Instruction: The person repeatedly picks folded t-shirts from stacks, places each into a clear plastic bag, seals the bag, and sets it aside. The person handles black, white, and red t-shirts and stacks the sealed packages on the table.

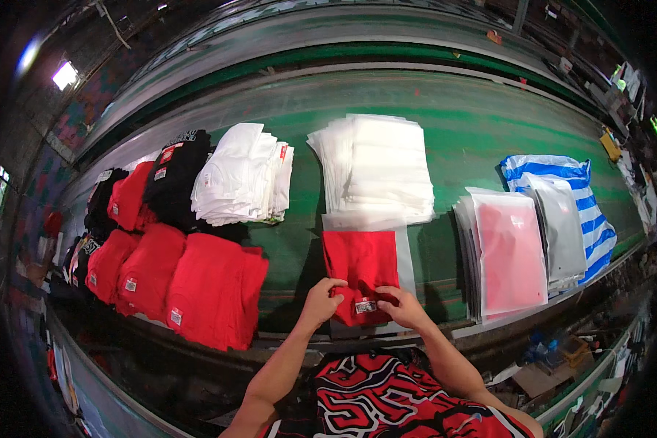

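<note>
A folded red garment (360, 252) lies in front of me on the long green table (290, 263), with a translucent plastic bag (407, 257) beneath it. Near the garment's front end, my left hand (323, 301) pinches its left side between thumb and fingers. On the opposite side, my right hand (402, 306) grips the red fabric close to a printed label (365, 305). Just beyond the garment rises a thick stack of translucent plastic bags (386, 164), fanned out toward the left.
Left of me are stacks of folded red garments (213, 284), white garments (230, 169) and black garments (180, 175). On the right, a pile of bagged garments (509, 252) stands beside a blue-and-white striped bag (594, 219). Cardboard (539, 378) and clutter lie below the table's front edge.
</note>
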The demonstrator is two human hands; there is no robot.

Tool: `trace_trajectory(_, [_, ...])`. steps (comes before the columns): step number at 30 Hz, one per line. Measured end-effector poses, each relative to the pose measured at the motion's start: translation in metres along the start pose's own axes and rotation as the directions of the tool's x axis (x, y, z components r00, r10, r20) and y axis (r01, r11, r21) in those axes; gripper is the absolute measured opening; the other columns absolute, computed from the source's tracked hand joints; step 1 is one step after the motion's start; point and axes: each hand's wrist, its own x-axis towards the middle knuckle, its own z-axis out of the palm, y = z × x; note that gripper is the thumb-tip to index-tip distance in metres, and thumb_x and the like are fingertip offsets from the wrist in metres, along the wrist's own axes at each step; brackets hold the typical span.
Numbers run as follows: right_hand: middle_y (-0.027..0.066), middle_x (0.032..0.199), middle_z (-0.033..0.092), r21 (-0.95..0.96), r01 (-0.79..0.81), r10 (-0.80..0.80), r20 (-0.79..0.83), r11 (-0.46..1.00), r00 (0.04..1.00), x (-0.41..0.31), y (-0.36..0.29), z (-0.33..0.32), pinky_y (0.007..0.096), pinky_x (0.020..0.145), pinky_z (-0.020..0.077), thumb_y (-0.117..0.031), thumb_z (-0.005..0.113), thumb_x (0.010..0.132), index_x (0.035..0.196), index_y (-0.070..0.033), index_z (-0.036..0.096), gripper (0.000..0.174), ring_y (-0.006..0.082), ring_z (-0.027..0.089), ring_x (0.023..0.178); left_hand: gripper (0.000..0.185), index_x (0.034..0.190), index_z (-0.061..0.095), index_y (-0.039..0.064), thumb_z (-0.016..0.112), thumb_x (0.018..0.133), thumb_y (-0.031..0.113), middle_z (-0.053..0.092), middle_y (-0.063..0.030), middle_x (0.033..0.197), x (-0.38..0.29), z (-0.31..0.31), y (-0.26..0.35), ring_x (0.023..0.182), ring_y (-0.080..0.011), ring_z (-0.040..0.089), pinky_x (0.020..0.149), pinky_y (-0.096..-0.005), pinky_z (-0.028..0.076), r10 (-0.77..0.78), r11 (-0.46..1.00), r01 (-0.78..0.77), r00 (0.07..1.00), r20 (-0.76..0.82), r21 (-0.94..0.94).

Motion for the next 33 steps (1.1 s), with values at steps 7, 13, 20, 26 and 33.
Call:
trace_trajectory(7, [0.0322,0.130,0.056,-0.412,-0.031,0.060,0.056,0.911,0.997,-0.014,-0.025,0.029,0.0510,0.094,0.0533,-0.060,0.081,0.073,0.140,-0.002,0.053,0.092,0.0468,0.064,0.111,0.017,0.104,0.075,0.004,0.071,0.089,0.009,0.067,-0.0114,0.095,-0.012,0.056,0.011,0.077,-0.0222,0.070,0.070,-0.0339,0.056,0.103,0.995,-0.103,0.994,-0.020,-0.013])
trace_trajectory(13, [0.0312,0.123,0.052,-0.468,-0.124,0.108,-0.062,0.875,0.992,-0.023,-0.006,0.061,0.0573,0.078,0.0553,-0.053,0.079,0.080,0.138,-0.008,0.046,0.080,0.0508,0.066,0.095,0.013,0.104,0.072,-0.001,0.065,0.094,0.000,0.066,-0.0086,0.098,-0.024,0.059,0.007,0.082,-0.0198,0.073,0.069,-0.0324,0.059,-0.047,0.964,0.076,0.992,0.117,-0.255])
trace_trajectory(20, [0.0274,0.126,0.059,0.454,-0.177,0.282,-0.177,0.873,0.943,-0.019,0.008,0.060,0.0564,0.078,0.0548,-0.029,0.073,0.088,0.137,-0.005,0.051,0.059,0.0481,0.066,0.097,0.022,0.115,0.067,0.001,0.065,0.093,0.000,0.067,-0.0125,0.107,-0.023,0.061,-0.007,0.088,-0.0203,0.071,0.080,-0.0313,0.058,-0.017,0.862,0.103,0.985,0.174,-0.497])
trace_trajectory(26, [0.0260,0.123,0.061,-0.371,0.055,-0.192,-0.346,0.927,0.918,-0.049,0.013,0.045,0.0507,0.086,0.0544,-0.005,0.066,0.088,0.131,-0.003,0.060,0.043,0.0482,0.064,0.104,0.027,0.100,0.065,0.002,0.067,0.074,-0.001,0.058,-0.0208,0.111,0.080,0.030,-0.066,0.113,-0.0385,0.056,0.100,-0.0439,0.045,0.122,0.986,-0.082,0.948,-0.294,0.143])
trace_trajectory(33, [0.0259,0.125,0.062,-0.283,0.053,-0.176,-0.429,0.958,0.886,-0.071,0.009,0.034,0.0486,0.090,0.0547,-0.006,0.067,0.089,0.130,-0.001,0.061,0.042,0.0477,0.063,0.109,0.035,0.105,0.072,0.012,0.068,0.074,-0.004,0.059,-0.0101,0.126,0.173,0.014,-0.094,0.125,-0.0344,0.053,0.103,-0.0445,0.045,0.082,0.983,-0.004,0.904,-0.420,0.183])
